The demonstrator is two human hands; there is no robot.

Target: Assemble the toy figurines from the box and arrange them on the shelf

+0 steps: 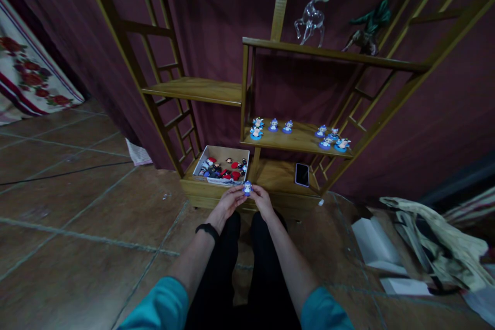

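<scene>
A small purple and white figurine point(247, 188) is pinched between my two hands, in front of the lowest shelf. My left hand point(229, 199) has its fingers closed on the figurine's left side. From the other side my right hand point(263, 201) grips it too. Just beyond my left hand, a cardboard box point(199, 166) holds several red, black, white and blue figurines. On the shelf point(297, 139) above stand similar figurines: blue-based ones point(256, 132) at the left end, purple ones point(287, 127) beside them, and a mixed cluster point(327, 141) at the right.
A phone point(302, 175) lies on the lower shelf. Higher up stand a clear glass horse point(311, 18) and a green and brown figure point(367, 28). White boxes point(377, 245) and pale cloth point(436, 237) lie on the floor at right. A dark cable point(65, 171) crosses the tiles at left.
</scene>
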